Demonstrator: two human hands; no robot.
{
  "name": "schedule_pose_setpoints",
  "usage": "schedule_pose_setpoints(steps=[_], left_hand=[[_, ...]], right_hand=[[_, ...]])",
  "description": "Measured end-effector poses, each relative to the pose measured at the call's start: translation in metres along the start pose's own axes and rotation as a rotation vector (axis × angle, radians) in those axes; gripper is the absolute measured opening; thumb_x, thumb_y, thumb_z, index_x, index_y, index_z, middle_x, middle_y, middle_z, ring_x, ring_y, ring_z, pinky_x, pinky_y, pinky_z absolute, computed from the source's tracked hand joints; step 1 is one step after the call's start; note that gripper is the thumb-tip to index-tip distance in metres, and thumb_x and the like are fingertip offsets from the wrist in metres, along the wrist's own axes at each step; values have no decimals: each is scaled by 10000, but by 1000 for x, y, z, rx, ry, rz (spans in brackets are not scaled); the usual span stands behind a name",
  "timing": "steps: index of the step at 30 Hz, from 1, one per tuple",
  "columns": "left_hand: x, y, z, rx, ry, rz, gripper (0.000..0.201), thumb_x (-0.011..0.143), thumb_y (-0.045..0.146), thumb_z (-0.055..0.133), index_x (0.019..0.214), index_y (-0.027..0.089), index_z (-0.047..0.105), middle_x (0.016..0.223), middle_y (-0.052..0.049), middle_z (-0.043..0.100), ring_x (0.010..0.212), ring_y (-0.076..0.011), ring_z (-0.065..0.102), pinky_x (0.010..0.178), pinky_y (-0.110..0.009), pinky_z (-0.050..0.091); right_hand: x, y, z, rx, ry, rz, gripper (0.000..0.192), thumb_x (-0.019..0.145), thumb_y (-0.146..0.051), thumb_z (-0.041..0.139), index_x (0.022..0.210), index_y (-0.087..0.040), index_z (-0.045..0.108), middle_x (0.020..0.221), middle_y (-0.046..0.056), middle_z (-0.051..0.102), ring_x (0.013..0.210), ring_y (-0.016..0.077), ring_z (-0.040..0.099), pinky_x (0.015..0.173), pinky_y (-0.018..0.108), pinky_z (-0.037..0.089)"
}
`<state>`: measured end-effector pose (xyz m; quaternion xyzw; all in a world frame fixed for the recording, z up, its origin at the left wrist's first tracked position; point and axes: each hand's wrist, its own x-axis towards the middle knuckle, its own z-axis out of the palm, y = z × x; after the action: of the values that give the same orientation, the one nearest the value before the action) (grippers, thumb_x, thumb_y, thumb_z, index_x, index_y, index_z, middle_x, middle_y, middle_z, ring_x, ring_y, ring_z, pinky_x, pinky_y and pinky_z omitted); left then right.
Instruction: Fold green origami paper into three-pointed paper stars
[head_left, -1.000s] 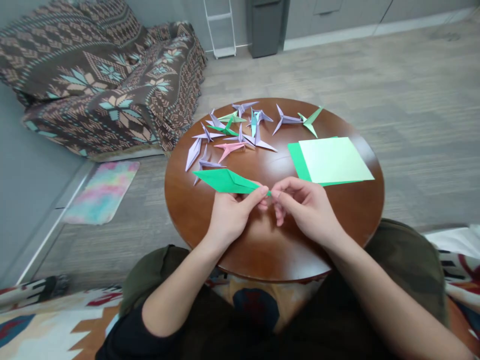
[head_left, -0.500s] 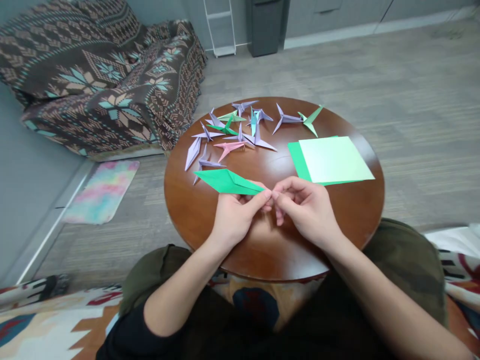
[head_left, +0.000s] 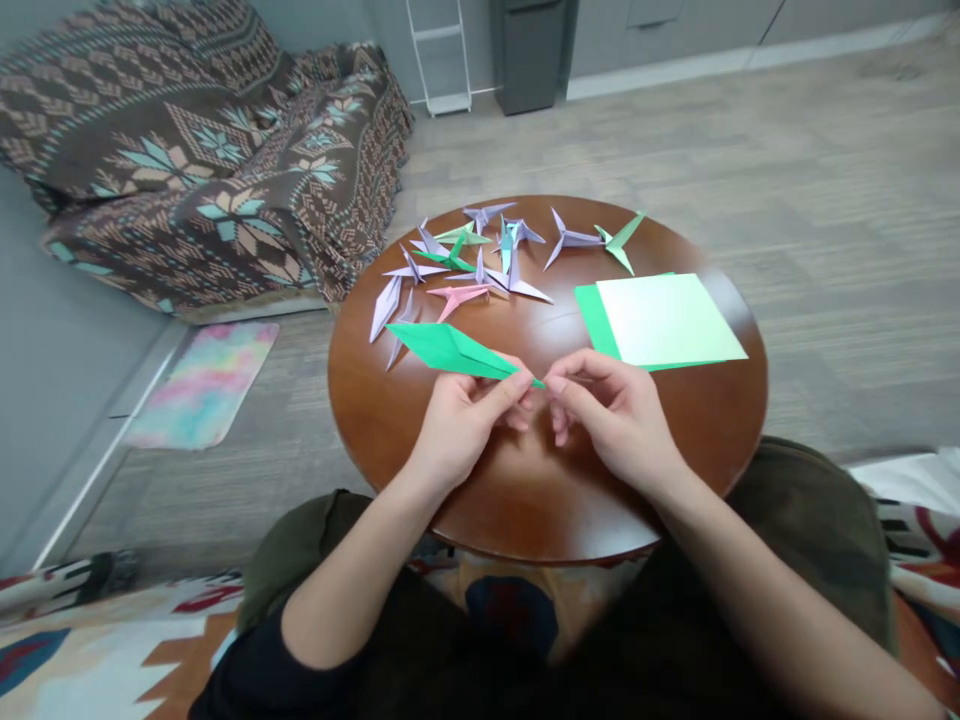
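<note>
While pinched at its near tip between thumb and forefinger, long pointed green folded paper piece (head_left: 450, 350), raised just above round brown wooden table (head_left: 420, 440) and slanting up and away to the left. Left hand (head_left: 461, 425) closed on that near end, fingers curled under the paper. Right hand (head_left: 611, 420) drawn up close, thumb and forefinger nipped together at the very point of the green tip (whether actually gripping the paper or only touching it, cannot tell), remaining fingers folded loosely beneath. Both hands nearly touching over the table's middle.

Farther back on the table, scatter of finished folded paper cranes (head_left: 480, 265) in lilac, pink, pale blue and green, spread across the far left part of the top; one light green paper crane (head_left: 619, 240) set apart to the right of them. Beside it, near the right edge, flat stack of square paper sheets (head_left: 667, 320), pale green on top and darker green showing at the left edge.

Beyond the table, grey plank floor, patterned brown blanket over a couch (head_left: 202, 150) at the left, pastel rainbow mat (head_left: 206, 380) below it.
</note>
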<state>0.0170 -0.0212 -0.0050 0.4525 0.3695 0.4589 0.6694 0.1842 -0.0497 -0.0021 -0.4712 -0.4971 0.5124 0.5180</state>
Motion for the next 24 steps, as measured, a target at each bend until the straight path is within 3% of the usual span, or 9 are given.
schedule_pose_setpoints(steps=[5,12,19,21,24], left_hand=[[1,-3,-1,19,-25,0,265,742,343,932,787,138,770,723,-14,677,637,-107,608,546,-193,517],[4,-5,1,-31,181,18,338,679,386,960,820,140,774,772,-31,732,660,-123,647,553,-212,519],[6,-7,-5,-47,209,112,288,808,436,878,844,162,798,885,-54,784,741,-130,699,630,-210,577],[6,-4,-8,-18,176,121,281,865,444,829,843,165,803,883,-57,790,758,-139,719,697,-230,601],[3,1,-10,75,-8,2,322,868,459,823,786,149,793,810,-77,789,702,-163,729,709,-269,617]], right_hand=[[-1,2,0,-36,7,-13,199,886,-361,743,812,-199,653,552,-32,651,448,128,620,453,244,522],[0,5,2,-39,28,-1,188,887,-354,732,817,-209,634,519,-58,608,415,116,589,436,231,484],[-1,3,1,-61,-29,32,93,843,-244,706,787,-203,644,532,-53,615,433,115,585,461,230,478],[1,1,-2,-97,-64,31,107,843,-250,712,764,-194,665,580,-29,645,478,117,597,490,237,492],[4,0,-6,-95,-50,-4,162,866,-331,756,812,-188,703,673,2,703,544,124,621,519,242,502]])
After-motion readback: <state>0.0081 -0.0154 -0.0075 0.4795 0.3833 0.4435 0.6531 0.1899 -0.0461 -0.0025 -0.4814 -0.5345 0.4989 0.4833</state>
